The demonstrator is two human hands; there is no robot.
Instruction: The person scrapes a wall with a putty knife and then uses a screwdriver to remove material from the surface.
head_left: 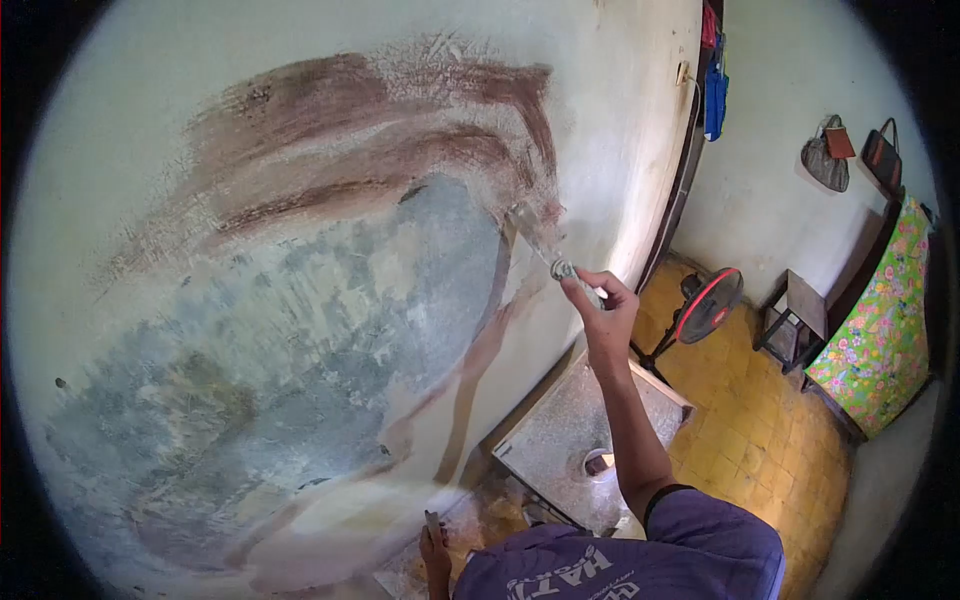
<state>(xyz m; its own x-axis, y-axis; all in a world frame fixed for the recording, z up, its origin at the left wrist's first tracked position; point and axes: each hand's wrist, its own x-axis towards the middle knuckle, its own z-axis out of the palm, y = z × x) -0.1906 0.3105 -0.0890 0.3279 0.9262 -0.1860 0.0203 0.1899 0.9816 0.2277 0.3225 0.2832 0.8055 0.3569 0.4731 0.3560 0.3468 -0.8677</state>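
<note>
Raised to the wall, my right hand (603,300) grips the handle of a flat tool (537,230), a brush or scraper whose broad end touches the wall at the right edge of the painted area. Brown strokes (310,105) arch over a large grey-blue patch (330,320) on the pale wall (120,180). Low at the bottom centre, my left hand (435,548) is closed around a small thin object (432,522), too small to name.
Below my right arm is a speckled board or tabletop (560,450) holding a round container (600,464). A standing fan (709,306), a small stool (795,310) and a flowered cloth (880,330) are on the right. Bags (826,160) hang on the far wall.
</note>
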